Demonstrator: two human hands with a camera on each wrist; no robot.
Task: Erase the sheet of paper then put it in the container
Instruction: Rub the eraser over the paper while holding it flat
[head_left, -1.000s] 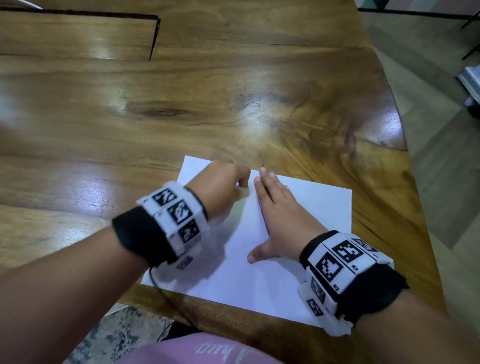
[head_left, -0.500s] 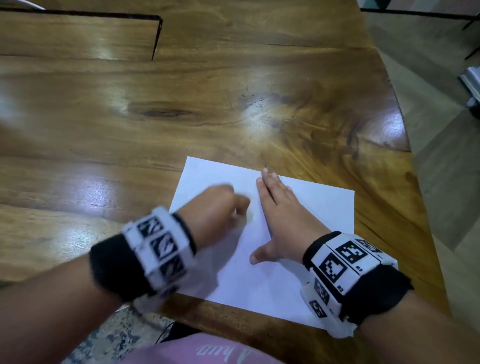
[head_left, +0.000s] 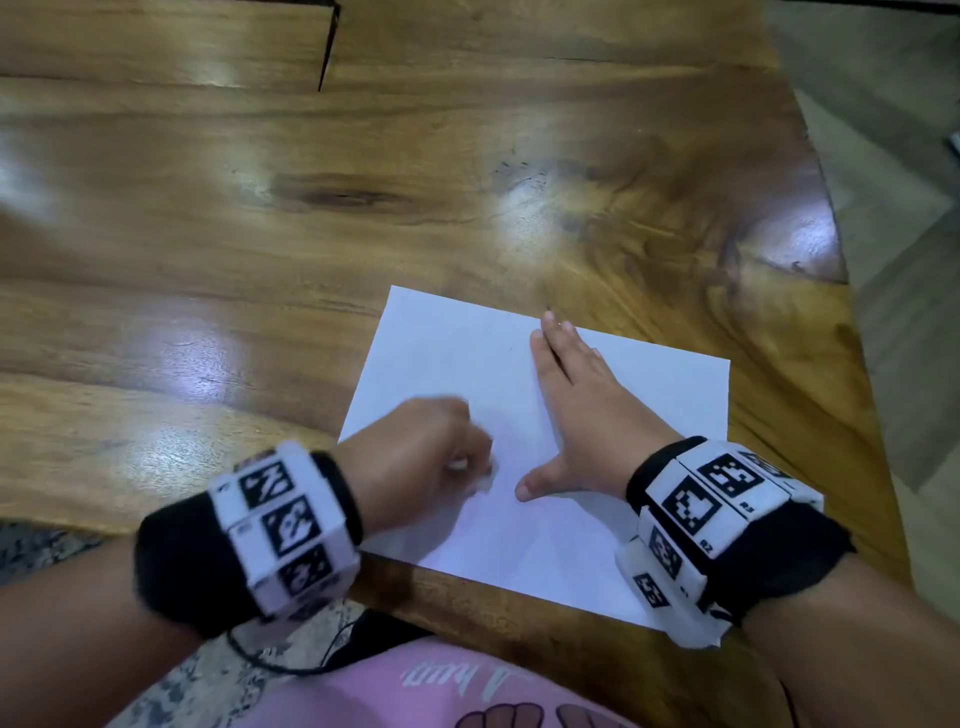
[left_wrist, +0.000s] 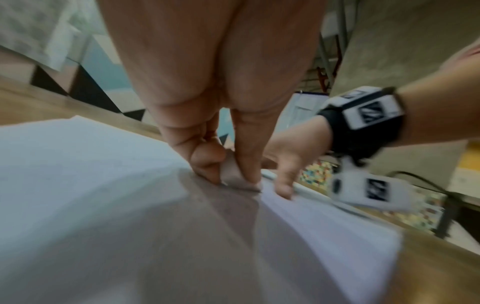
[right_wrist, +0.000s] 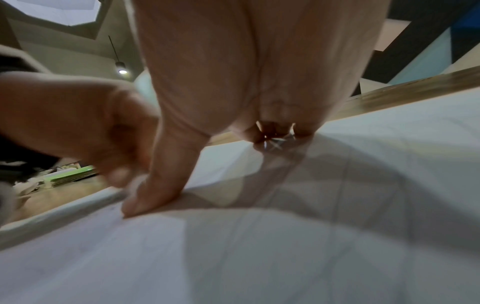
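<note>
On the left, the person's left hand is curling its fingers around a small pale eraser, pinching it between thumb and fingertips and pressing its lower edge onto the sheet of paper. The hand is blurring in the head view, so it is judged to be rubbing across the near left part of the sheet. To erase well, the person is probably best keeping the strokes short, leading away from the pinned side so the paper is pulled taut rather than bunched, with pressure even and the eraser's flat edge, not its corner, on the surface.

Moving right, the sheet is lying flat on the wooden table, close to its near edge. Any marks on it are too faint to make out.

On the right, the right hand is lying flat with fingers straight and thumb spread, palm pressing the paper down just beside the rubbing spot. Holding it that near is sensible, since thin paper creases easily. No container is showing in any view.
</note>
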